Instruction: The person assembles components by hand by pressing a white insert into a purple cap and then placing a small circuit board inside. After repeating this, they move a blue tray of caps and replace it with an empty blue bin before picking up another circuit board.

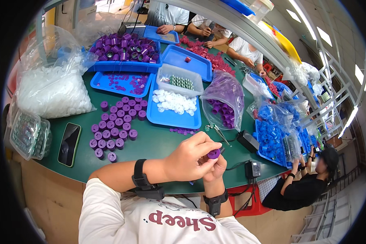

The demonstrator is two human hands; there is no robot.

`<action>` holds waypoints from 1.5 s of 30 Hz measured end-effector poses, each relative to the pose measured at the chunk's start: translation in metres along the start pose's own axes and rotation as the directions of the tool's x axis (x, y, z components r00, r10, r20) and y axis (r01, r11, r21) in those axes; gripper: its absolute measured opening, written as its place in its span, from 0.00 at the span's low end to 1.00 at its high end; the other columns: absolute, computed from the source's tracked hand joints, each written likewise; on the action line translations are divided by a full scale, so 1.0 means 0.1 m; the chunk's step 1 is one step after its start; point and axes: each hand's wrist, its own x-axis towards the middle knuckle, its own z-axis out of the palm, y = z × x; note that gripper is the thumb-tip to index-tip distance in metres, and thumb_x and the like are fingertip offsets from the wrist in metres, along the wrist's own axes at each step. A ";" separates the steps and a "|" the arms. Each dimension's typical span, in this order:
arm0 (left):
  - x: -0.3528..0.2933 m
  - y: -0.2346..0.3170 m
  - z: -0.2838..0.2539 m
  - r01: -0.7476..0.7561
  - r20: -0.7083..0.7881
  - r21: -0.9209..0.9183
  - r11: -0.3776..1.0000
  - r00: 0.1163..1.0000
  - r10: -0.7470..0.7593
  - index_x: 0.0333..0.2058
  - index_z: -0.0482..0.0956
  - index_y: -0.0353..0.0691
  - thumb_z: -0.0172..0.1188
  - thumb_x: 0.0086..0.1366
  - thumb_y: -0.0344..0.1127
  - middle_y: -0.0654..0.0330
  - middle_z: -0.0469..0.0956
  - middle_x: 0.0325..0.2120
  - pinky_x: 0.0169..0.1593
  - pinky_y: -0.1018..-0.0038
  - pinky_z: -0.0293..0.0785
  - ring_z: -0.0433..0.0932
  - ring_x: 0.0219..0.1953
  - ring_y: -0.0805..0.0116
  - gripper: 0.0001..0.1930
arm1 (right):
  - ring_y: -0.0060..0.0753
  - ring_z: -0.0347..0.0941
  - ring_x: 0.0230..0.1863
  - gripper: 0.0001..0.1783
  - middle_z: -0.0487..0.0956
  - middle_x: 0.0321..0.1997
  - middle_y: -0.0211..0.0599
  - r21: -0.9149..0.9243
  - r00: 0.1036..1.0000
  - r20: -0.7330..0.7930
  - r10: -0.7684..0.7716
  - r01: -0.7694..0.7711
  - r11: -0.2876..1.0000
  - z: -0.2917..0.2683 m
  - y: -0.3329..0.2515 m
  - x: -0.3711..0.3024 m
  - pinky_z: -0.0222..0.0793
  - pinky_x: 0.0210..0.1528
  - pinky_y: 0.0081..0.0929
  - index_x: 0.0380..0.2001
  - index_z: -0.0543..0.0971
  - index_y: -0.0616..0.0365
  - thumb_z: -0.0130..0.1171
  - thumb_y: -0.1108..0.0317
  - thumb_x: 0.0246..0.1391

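Observation:
My left hand (189,158) is closed, its thumb and forefinger pinching a small round purple cap (214,154). Tight against it, my right hand (218,167) is also closed around the cap from below and behind, its fingers partly hidden. Just beyond my hands, metal tweezers (220,133) lie on the green table. To the left stand loose rows of similar purple caps (118,121). Ahead, a blue tray (158,116) bears white translucent discs (173,102) and a clear tub (166,81) of small metallic green parts.
A clear bag of purple caps (223,97) and a black box (248,141) lie ahead right. At left are a phone (69,144), clear containers (30,134) and a bag of white parts (55,91). A heaped blue bin (124,66) stands behind. Co-workers sit around the table.

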 end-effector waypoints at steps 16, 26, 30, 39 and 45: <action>0.16 -0.01 -0.16 -0.003 0.212 -0.265 0.964 0.975 0.062 0.43 0.76 0.34 0.60 0.52 0.21 0.54 0.73 0.32 0.28 0.80 0.75 0.74 0.28 0.70 0.17 | 0.13 0.58 0.10 0.07 0.71 0.13 0.33 -0.318 0.918 0.351 -0.185 0.302 0.899 0.21 -0.23 -0.01 0.51 0.12 0.10 0.33 0.76 0.66 0.52 0.73 0.53; 0.08 -0.01 -0.07 -0.056 0.113 0.013 0.998 0.992 0.054 0.40 0.75 0.30 0.60 0.52 0.25 0.53 0.71 0.29 0.29 0.72 0.72 0.73 0.27 0.61 0.15 | 0.14 0.55 0.09 0.11 0.70 0.12 0.29 -0.085 0.930 0.369 0.010 0.023 0.996 -0.04 -0.20 0.07 0.48 0.10 0.12 0.38 0.73 0.65 0.47 0.68 0.57; 0.03 -0.05 -0.05 -0.067 0.073 0.137 0.988 0.996 0.058 0.39 0.75 0.30 0.61 0.51 0.26 0.52 0.71 0.28 0.29 0.71 0.71 0.73 0.27 0.60 0.15 | 0.13 0.54 0.09 0.13 0.69 0.12 0.29 -0.140 0.990 0.142 0.023 -0.003 0.990 -0.02 -0.18 0.04 0.47 0.10 0.12 0.40 0.70 0.66 0.46 0.66 0.58; -0.01 -0.08 -0.04 -0.054 0.056 0.126 0.991 0.997 0.047 0.38 0.75 0.29 0.61 0.50 0.26 0.53 0.71 0.27 0.29 0.71 0.71 0.73 0.26 0.60 0.14 | 0.13 0.54 0.07 0.14 0.67 0.10 0.27 0.031 0.978 0.192 0.080 -0.088 0.996 -0.05 -0.12 0.02 0.46 0.09 0.10 0.41 0.67 0.67 0.45 0.65 0.59; -0.03 -0.08 -0.03 -0.014 0.060 0.073 0.997 0.998 0.010 0.36 0.75 0.29 0.63 0.49 0.26 0.53 0.72 0.27 0.30 0.71 0.72 0.74 0.27 0.59 0.14 | 0.15 0.49 0.05 0.15 0.64 0.07 0.27 -0.008 0.966 0.238 0.096 -0.097 0.995 0.14 -0.12 -0.04 0.43 0.09 0.14 0.41 0.68 0.68 0.43 0.65 0.60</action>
